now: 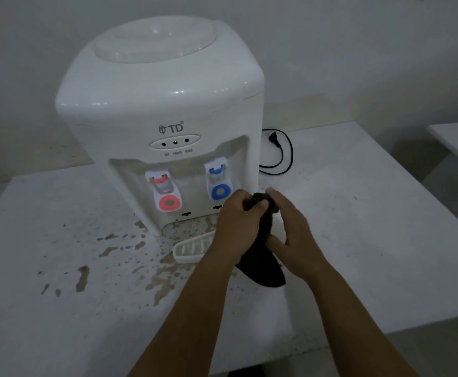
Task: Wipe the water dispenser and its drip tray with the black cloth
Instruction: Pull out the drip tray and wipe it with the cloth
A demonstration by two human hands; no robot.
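- Black cloth (pixel 260 257) at lower centre of the frame, bunched between both hands and hanging down over the desk (pixel 372 227).
- Left hand (pixel 236 221) curled round the cloth's upper end; right hand (pixel 293 229) pinching it from the right, fingers bent.
- Water dispenser (pixel 162 104) filling centre and upper left, standing on the desk, not yet touched by the cloth.
- Drip tray (pixel 189 248) pulled out, lying on the desk just left of the hands, among brown stains (pixel 130 257).
- Likely step: gathering the cloth before wiping.
- Next move calls for pressing a folded pad against the dispenser front, steering round both taps.
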